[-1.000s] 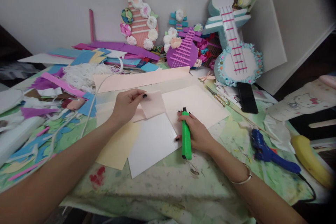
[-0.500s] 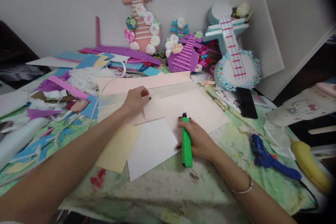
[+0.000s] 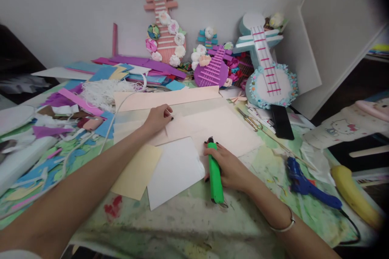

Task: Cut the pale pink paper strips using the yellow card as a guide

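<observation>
A: Status, right hand?

B: The right hand (image 3: 231, 166) is wrapping the green cutter (image 3: 215, 178), fingers closed round the barrel, heel of palm resting on the table (image 3: 188, 218). The blade end is pointing to 12 o'clock, w/ the tip sitting on the near edge of the pink sheet (image 3: 221, 123). In my judgement it is gripping low and firm for control. Blade extension is too small to confirm.

A: And the left hand?

B: The left hand (image 3: 158, 118), at 10 o'clock from the cutter, is bunching its fingertips and nipping the pink sheet at its far-left corner. It is prob. anchoring the sheet so nothing is sliding under the blade.

A: Surroundings?

B: The white sheet (image 3: 174, 170) is lying at 9 o'clock of the right hand, touching the pink sheet and overlapping the yellow sheet (image 3: 135, 172) further left. The long pink strip (image 3: 167, 98) is lying at 12, just beyond. The scissors (image 3: 252, 118) are lying at 1 o'clock and the phone (image 3: 282, 121) at 2, both off the sheet. The glue gun (image 3: 304, 182) is sitting at 3 o'clock, well apart. The foam guitars (image 3: 270, 81) are leaning on the wall at 12, prob. parked clear of the work area.
</observation>
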The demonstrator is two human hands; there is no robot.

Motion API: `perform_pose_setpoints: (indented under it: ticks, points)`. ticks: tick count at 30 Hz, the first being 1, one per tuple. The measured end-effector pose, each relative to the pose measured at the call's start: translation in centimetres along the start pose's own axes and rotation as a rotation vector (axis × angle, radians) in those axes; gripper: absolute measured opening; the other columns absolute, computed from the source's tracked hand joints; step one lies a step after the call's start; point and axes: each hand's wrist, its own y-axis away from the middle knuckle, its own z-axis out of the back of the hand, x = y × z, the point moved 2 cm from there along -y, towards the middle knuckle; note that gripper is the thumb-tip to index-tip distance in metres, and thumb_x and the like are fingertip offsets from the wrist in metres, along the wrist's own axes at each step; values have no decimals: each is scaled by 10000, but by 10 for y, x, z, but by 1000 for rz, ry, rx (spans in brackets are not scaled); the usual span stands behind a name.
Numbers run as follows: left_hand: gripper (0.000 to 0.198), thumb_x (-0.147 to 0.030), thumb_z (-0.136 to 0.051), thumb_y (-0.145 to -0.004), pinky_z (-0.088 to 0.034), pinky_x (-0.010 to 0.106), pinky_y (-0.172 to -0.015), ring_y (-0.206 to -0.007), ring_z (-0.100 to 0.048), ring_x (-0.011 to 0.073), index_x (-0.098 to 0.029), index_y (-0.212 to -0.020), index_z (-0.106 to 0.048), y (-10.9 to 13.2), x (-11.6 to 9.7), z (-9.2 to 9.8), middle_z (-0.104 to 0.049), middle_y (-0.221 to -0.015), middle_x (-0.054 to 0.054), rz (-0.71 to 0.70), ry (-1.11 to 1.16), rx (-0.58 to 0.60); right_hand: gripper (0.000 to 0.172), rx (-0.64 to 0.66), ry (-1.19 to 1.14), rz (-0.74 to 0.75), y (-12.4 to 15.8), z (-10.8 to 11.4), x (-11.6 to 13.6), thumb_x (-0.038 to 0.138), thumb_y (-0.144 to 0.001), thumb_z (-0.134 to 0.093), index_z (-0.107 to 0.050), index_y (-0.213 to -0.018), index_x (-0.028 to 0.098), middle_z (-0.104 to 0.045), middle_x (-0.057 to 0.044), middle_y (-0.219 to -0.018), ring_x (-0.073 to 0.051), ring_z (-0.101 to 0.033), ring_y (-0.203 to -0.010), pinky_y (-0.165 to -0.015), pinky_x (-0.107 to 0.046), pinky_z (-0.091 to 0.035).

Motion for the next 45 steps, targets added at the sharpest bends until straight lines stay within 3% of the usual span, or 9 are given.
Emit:
perform_pose_setpoints:
  ticks: [5,10,12,15,19,24,35,45]
  points:
    - [225,-216,-609,-823,-468,350,-859,-927,-619,210,-195,-1047,-611,3,1,7,-673,-998,64,-42,-122,-70,549,-15,-31,3,3,0,0,458,-775,-699,-444,-1194,211,-600,-145,-1220,-287,-560,-1157,-1104,-521,-300]
    - [295,-250,-561,-907,-333,536,-1038,-1273,-425,326,-166,-1190,-576,-1,22,48,-541,-1294,136,18,-368,-205,585,-62,-58,-5,8,3,-4,444,-769,-712,-406,-1220,232,-582,-136,-1257,-288,-541,-1205,-1120,-528,-281]
    - [375,-343,-592,-919,-412,530,-992,-1198,-503,286,-164,-1244,-540,-4,37,65,-515,-1313,111,89,-461,-239,597,-67,-56,-13,10,2,-6,445,-771,-710,-395,-1232,234,-570,-144,-1284,-294,-529,-1228,-1124,-544,-266]
    - [368,-360,-588,-929,-501,460,-902,-1079,-583,239,-162,-1236,-545,-8,57,81,-555,-1251,99,124,-555,-191,599,-59,-53,-23,10,0,-6,431,-767,-719,-395,-1228,229,-588,-150,-1258,-297,-540,-1219,-1125,-560,-254]
    - [359,-356,-587,-931,-512,447,-885,-1060,-592,234,-160,-1229,-549,-13,76,88,-565,-1235,98,147,-627,-122,574,-35,-62,-46,7,-1,-1,417,-758,-731,-418,-1197,220,-616,-137,-1197,-286,-566,-1184,-1136,-564,-231]
    - [363,-360,-583,-932,-513,447,-883,-1061,-592,234,-161,-1233,-546,-27,90,99,-563,-1238,100,218,-689,-73,574,-18,-63,-38,5,-3,1,439,-770,-714,-411,-1201,213,-585,-155,-1263,-292,-532,-1232,-1135,-570,-226]
    - [347,-352,-588,-930,-525,426,-863,-1029,-605,225,-157,-1216,-556,-66,112,143,-578,-1208,86,347,-656,-20,586,-10,-76,1,-4,-8,13,494,-780,-688,-427,-1226,217,-574,-149,-1278,-290,-515,-1244,-1144,-546,-229]
    - [354,-352,-585,-932,-521,437,-870,-1044,-598,230,-158,-1226,-550,-46,105,132,-570,-1223,97,318,-785,-69,572,7,-63,-34,-4,-11,20,477,-782,-691,-440,-1219,207,-584,-144,-1239,-291,-503,-1255,-1150,-571,-204]
